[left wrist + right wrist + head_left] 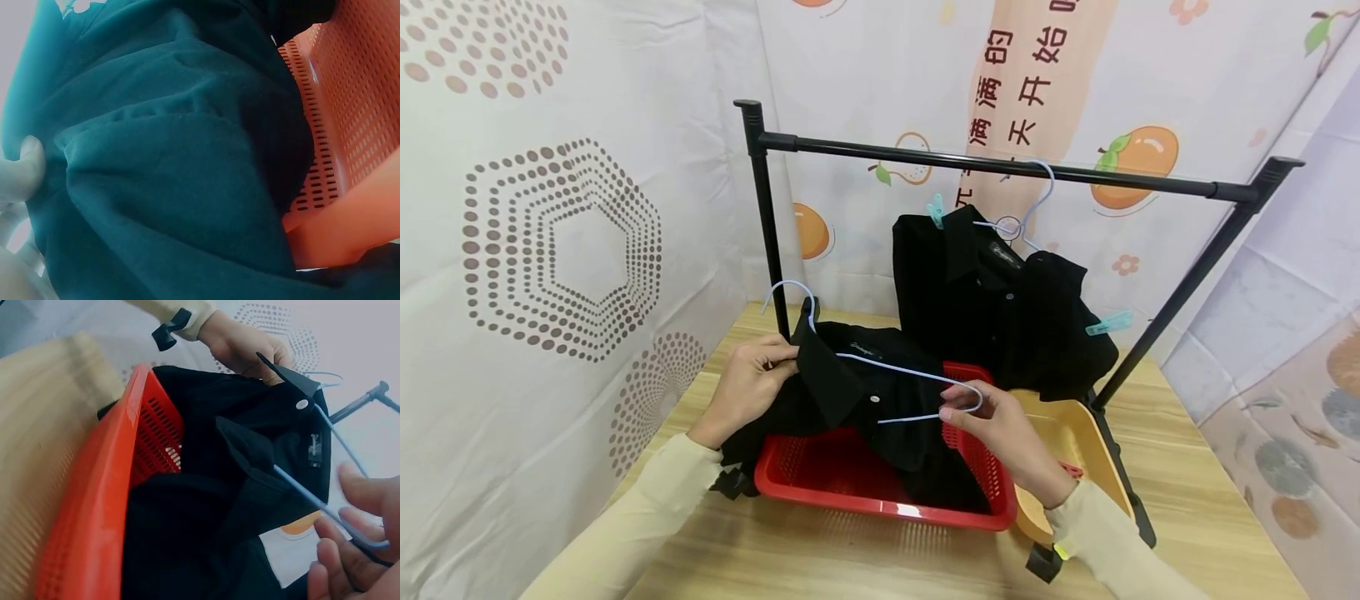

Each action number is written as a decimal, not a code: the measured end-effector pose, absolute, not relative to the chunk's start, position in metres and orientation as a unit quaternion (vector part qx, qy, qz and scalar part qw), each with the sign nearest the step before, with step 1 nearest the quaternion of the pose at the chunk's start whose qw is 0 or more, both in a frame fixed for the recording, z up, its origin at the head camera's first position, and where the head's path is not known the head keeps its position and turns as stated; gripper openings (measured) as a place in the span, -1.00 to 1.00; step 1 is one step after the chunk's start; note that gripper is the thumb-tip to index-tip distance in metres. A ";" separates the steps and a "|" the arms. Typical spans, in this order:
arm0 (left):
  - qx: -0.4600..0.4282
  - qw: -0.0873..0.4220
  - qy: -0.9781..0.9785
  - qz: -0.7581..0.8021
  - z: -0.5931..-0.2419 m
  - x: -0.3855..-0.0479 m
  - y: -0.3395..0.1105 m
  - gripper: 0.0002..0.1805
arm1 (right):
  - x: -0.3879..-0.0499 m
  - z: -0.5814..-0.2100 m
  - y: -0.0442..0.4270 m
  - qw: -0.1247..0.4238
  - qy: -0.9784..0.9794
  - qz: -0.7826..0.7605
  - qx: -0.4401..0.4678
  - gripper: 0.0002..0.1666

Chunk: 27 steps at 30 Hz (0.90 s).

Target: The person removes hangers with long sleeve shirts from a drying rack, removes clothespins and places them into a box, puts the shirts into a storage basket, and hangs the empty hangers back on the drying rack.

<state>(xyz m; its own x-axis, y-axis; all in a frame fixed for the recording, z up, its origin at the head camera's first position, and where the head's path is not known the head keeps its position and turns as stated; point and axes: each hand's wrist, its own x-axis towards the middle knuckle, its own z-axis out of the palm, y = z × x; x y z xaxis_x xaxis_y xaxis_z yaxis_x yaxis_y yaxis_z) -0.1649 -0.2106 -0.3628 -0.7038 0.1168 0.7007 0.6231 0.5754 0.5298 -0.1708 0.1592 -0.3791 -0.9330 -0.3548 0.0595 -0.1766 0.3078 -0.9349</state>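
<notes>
A black collared shirt (887, 375) hangs partly over a red basket (880, 505). My left hand (751, 385) pinches the shirt beside its collar; in the left wrist view the thumb (30, 159) presses on the cloth. A light blue hanger (910, 369) runs through the collar, its hook sticking up above the shirt's left side. My right hand (1000, 425) holds the hanger's bare right end, which lies outside the shirt. The right wrist view shows the fingers of the right hand (356, 550) around that bent end. The hanger's other end is hidden inside the shirt.
Behind, another black shirt (1000, 308) hangs on a black rack (925, 155), with a teal clothespin (936, 210) on one shoulder and another teal clothespin (1109, 323) lower right. A yellow basin (1105, 450) with a red clip (1071, 471) stands right of the basket on the wooden table (1210, 500).
</notes>
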 end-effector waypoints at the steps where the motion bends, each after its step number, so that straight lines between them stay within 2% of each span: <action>1: -0.224 0.313 -0.830 -0.402 -0.363 -0.165 -0.211 -0.80 | -0.171 -0.377 0.159 0.067 0.807 -0.561 -0.172 -0.58; 6: -0.233 0.306 -0.831 -0.403 -0.363 -0.165 -0.212 -0.81 | -0.169 -0.371 0.157 -0.009 0.816 -0.531 -0.229 -0.73; 11: -0.239 0.302 -0.830 -0.404 -0.363 -0.164 -0.211 -0.78 | -0.169 -0.370 0.155 -0.115 0.844 -0.439 -0.285 -0.84; 17: -0.249 0.313 -0.829 -0.392 -0.363 -0.165 -0.208 -0.71 | -0.173 -0.370 0.153 -0.203 0.853 -0.346 -0.334 -0.88; 21: -0.254 0.314 -0.831 -0.383 -0.363 -0.165 -0.205 -0.71 | -0.175 -0.370 0.151 -0.226 0.855 -0.304 -0.355 -0.90; 27: -0.264 0.312 -0.832 -0.375 -0.362 -0.163 -0.202 -0.69 | -0.174 -0.370 0.150 -0.202 0.852 -0.306 -0.375 -0.92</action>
<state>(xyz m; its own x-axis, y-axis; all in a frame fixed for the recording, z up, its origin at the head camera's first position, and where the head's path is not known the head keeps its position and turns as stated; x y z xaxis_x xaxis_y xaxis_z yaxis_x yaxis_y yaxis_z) -0.1631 -0.2023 -0.3616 -0.6664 0.2052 0.7168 0.6729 0.5796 0.4597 -0.1742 0.1498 -0.3703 -0.6376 -0.5142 0.5737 -0.7617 0.5320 -0.3698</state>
